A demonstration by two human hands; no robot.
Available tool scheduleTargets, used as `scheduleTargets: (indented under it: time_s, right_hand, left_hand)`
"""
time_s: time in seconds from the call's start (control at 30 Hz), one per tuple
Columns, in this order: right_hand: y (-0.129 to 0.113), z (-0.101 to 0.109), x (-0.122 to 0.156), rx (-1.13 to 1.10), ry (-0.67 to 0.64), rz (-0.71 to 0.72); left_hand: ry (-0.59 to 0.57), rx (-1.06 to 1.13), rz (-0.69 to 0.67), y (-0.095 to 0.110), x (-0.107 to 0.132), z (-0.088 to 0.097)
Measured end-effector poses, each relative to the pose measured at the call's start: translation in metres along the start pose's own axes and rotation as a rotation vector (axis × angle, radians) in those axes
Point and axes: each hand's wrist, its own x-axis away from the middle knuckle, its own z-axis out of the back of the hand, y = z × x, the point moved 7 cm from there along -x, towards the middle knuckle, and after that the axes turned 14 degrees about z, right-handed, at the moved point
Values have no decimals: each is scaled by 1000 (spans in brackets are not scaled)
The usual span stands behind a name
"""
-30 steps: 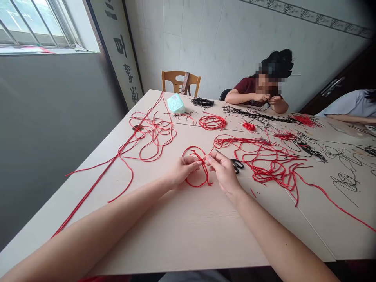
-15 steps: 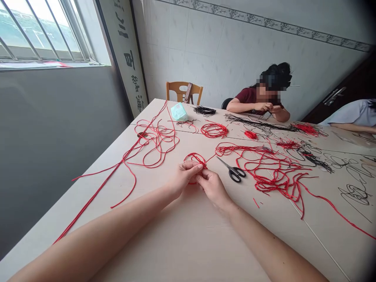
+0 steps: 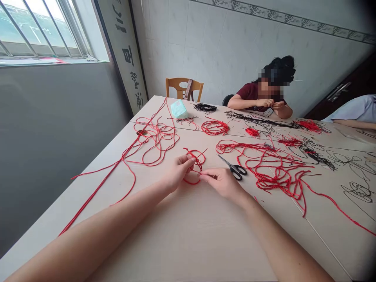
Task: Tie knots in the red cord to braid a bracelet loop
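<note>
A looped red cord [image 3: 201, 156], partly braided, is held just above the table in front of me. My left hand [image 3: 182, 168] pinches it where the strands cross, its thumb on top. My right hand [image 3: 219, 179] grips a thin strand of the same cord between thumb and fingertips, a little to the right of the left hand. One loop of the cord hangs below, between the two hands. Black-handled scissors [image 3: 236, 170] lie just beyond my right hand, blades pointing up and to the left.
Tangled red cords [image 3: 279, 178] spread over the right of the table, long red cords [image 3: 158, 137] over the left. A coiled red bundle [image 3: 215, 127], a mint-green packet [image 3: 179, 109] and black cords [image 3: 205, 107] lie farther back. A co-worker [image 3: 249, 98] sits across, hands on dark thread.
My right hand has moved right, away from my left hand, drawing a strand between them. The left hand has turned slightly and keeps its pinch on the cord.
</note>
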Motion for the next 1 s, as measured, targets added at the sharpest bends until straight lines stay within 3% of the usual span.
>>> scheduleTargets:
  time_s: [0.17,0.43,0.6,0.8,1.0]
  right_hand:
    - [18,19,1,-180,264,-117]
    - [39,5,7,-515,399,-274]
    - [38,0,7,-599,369,-316]
    - [39,-5,9,-777,294,-407]
    - [34,5,7,-609,137,-367]
  left_hand:
    - [-49,-222,-37,3,3,-9]
    - [-207,-213,-9,0,6,-21]
    - [-201,-235,-6,1,6,-23]
    - [-194,-407,-32,5,7,-25]
    - [-170,-544,-62,3,8,-24]
